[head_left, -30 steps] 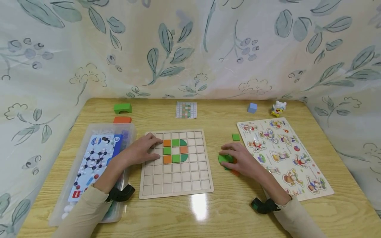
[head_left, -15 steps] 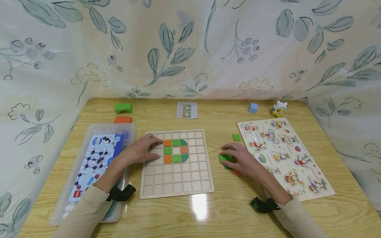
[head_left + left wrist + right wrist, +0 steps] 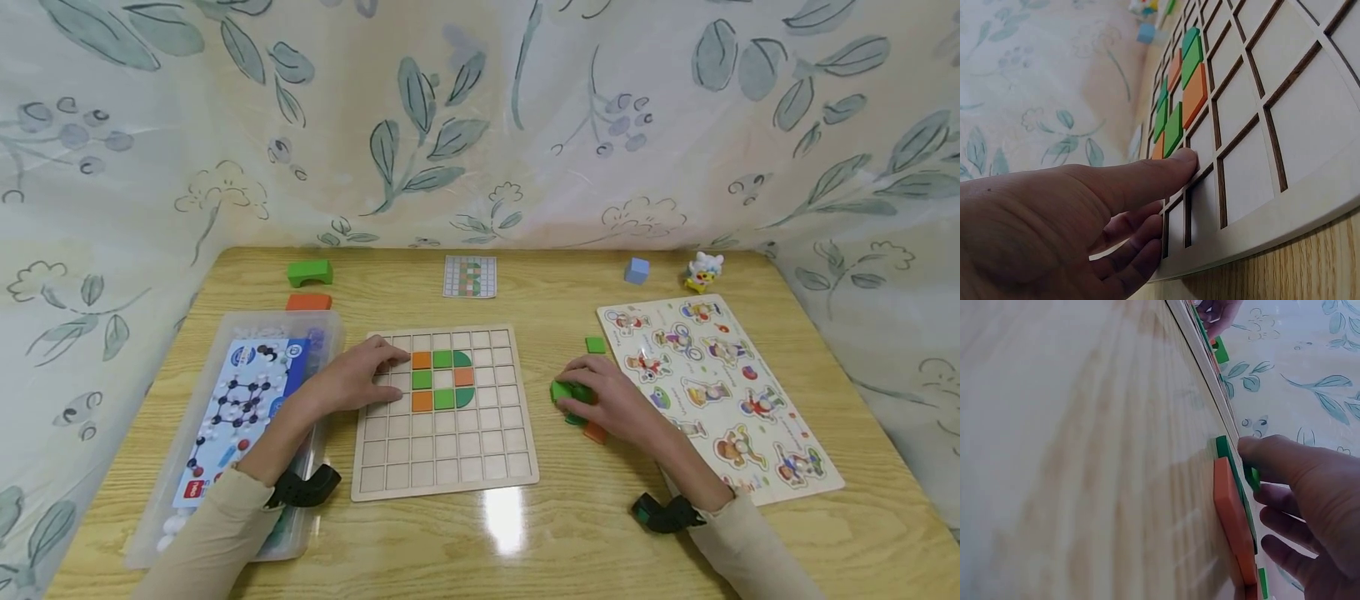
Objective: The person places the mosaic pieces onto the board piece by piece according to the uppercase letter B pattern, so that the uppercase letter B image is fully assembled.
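Observation:
My left hand (image 3: 365,375) rests on the left side of a wooden grid board (image 3: 435,493), its thumb and fingertips touching the cells beside the tiles. In the left wrist view that thumb (image 3: 1179,164) lies on the grid, holding nothing. Set in the board are orange squares (image 3: 422,402), green squares (image 3: 445,399) and dark green rounded pieces (image 3: 465,397) around one bare cell. Right of the board, my right hand (image 3: 607,396) pinches a green tile (image 3: 559,391) between thumb and fingers. Below it lie an orange tile (image 3: 1233,515) and a dark green piece (image 3: 575,419), partly hidden by the hand.
A loose green tile (image 3: 595,345) lies beyond the right hand, beside a picture puzzle board (image 3: 720,400). A clear plastic box (image 3: 307,533) stands under the left forearm. Along the back are a pattern card (image 3: 469,277), green block (image 3: 310,272), red block (image 3: 309,302), blue cube (image 3: 637,271) and toy figure (image 3: 704,272).
My right hand has tightened around the green tile, which now tilts up at the fingertips and was lying flatter before. The left hand and the tiles on the board look the same.

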Motion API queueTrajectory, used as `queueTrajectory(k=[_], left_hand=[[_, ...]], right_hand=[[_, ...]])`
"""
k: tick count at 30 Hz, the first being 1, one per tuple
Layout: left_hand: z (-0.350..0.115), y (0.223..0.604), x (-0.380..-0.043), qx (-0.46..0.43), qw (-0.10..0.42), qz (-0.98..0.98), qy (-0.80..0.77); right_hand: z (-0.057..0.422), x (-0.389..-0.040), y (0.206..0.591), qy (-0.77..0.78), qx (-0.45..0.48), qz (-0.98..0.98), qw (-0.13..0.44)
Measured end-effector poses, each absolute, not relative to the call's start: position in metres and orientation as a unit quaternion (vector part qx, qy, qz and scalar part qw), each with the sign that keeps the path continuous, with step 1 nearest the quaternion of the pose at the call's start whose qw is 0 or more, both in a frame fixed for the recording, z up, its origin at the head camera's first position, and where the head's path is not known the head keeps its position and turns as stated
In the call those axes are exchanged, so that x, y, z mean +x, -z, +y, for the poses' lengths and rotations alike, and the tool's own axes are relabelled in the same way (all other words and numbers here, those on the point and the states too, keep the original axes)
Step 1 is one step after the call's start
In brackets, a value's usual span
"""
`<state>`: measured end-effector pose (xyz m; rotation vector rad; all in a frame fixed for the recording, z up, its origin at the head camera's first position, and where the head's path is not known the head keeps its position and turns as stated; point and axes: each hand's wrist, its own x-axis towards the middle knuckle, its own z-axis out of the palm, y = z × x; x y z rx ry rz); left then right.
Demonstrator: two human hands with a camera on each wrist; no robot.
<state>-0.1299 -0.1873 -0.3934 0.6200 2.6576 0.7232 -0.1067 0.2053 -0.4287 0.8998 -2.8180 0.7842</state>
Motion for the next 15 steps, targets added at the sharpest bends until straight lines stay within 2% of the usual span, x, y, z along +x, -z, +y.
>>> queueTrajectory(k=[8, 15], left_hand=[[-0.188, 0.392, -0.13, 0.228, 0.155, 0.927, -0.254], [-0.188, 0.393, -0.13, 0.232, 0.153, 0.926, -0.254]], right_hand=[[0.186, -0.106, 0.422, -0.316, 0.328, -0.889, 0.04], [0.136, -0.105, 0.417, -0.341, 0.397, -0.852, 0.007]])
